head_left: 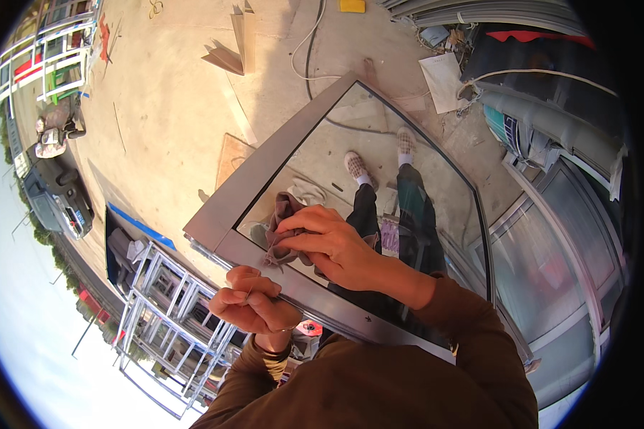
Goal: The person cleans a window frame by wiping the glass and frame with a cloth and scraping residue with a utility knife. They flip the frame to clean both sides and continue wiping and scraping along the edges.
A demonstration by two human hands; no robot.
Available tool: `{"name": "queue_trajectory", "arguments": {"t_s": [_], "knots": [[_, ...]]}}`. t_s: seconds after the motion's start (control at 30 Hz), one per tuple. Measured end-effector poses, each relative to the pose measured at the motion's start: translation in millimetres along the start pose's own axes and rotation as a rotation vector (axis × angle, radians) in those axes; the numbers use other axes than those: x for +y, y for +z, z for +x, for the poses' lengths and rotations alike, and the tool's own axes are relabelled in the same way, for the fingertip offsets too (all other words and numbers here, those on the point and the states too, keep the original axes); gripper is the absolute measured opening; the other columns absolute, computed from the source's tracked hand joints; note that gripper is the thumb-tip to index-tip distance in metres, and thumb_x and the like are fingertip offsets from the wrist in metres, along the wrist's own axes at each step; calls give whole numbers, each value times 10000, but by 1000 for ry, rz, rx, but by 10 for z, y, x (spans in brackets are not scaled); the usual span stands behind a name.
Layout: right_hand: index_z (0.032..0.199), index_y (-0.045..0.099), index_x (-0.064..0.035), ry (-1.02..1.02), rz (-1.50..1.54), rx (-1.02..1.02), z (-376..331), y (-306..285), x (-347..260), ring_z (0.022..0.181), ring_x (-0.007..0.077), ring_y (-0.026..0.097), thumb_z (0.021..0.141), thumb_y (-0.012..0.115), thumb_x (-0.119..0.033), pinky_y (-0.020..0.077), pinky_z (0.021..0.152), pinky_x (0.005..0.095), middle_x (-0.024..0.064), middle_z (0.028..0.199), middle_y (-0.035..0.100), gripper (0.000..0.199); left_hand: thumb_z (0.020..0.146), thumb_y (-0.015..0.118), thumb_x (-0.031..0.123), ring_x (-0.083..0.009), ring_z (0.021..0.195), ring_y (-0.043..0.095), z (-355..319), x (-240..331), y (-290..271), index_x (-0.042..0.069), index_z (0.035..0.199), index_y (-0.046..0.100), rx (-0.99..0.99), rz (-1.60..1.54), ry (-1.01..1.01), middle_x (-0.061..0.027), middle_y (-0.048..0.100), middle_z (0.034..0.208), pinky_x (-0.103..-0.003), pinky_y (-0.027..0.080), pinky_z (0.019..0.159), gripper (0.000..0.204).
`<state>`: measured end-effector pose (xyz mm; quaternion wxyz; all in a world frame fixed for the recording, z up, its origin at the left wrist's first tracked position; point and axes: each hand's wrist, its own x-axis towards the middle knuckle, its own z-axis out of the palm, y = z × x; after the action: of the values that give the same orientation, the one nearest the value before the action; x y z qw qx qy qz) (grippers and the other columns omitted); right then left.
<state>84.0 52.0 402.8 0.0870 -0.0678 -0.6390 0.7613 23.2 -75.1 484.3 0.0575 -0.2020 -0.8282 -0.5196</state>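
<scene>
In front of me is a glass pane (436,193) set in a wide grey metal frame (243,182); my legs and shoes show through the glass. My right hand (336,250) is closed on a crumpled brownish-grey rag (285,214). It presses the rag to the lower left corner of the glass, where part of the cloth hangs onto the frame. Just left of it, by the frame's near edge, my left hand (254,300) is curled with thumb and fingers pinched together. Something thin may be between those fingertips, too small to name.
White metal racking (168,314) stands at lower left, a parked car (61,200) and scooter (54,136) beyond. Folded cardboard (237,46) and a dark cable (311,43) lie on the concrete floor. Framed glass panels (544,250) and a black covered stack (533,71) fill the right.
</scene>
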Motion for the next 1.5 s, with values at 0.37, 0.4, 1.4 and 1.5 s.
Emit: {"name": "queue_trajectory", "arguments": {"t_s": [0.37,0.4,1.4,1.5], "knots": [[1174,643,-38,-5,72,-132,228,152,150,1339,409,535,830,524,119,373,1168,487,146,1419,633,396,1137,448,217,-157,670,419,5,-4,-56,117,1137,383,-37,19,2,-29,531,578,-365,423,814,119],[1199,626,-46,77,4,-83,264,71,236,1326,382,543,873,564,105,398,1135,484,118,1403,634,364,1136,450,218,-157,674,421,-1,-6,-68,118,1133,380,-42,30,17,-27,527,577,-364,423,818,122],[1007,674,-47,1130,-451,461,-2329,-1449,3526,950,459,669,1014,528,-152,517,771,540,210,1009,715,180,1144,377,223,-130,651,393,-26,72,241,114,951,378,92,330,29,26,333,604,-306,364,716,222],[1240,686,-37,497,-272,385,-338,-786,3190,1225,396,609,994,555,-109,496,1000,470,173,1294,693,288,1153,373,249,-128,645,388,18,126,307,121,947,377,72,350,15,28,323,605,-302,367,717,243]]}}
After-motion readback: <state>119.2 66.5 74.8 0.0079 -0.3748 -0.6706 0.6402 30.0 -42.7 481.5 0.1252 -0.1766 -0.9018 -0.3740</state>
